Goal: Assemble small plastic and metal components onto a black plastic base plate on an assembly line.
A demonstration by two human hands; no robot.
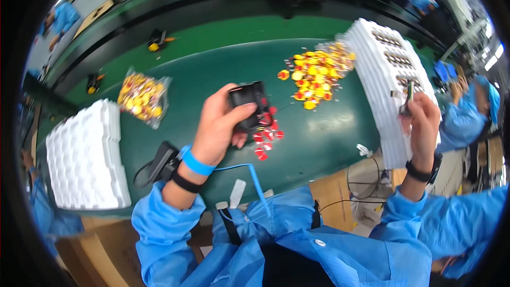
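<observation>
— Holding what in the left hand (215, 122)?
— Holding there a black case (248, 95), with fingers and thumb clamped around it, over the green table (329, 143), near some small red pieces (268, 137).
— And with the right hand (423, 116)?
— Pinching a small dark piece (409, 93) between thumb and fingers, over the stacked white foam trays (370, 87); too small to tell exactly.
— Seeing what else on the table?
— Seeing yellow-and-red round pieces (316, 74) beside these trays, and, at far left, a filled clear bag (142, 95).

From head height, a wide fisheye view looks down and forward, close over the green table (334, 138)
</observation>
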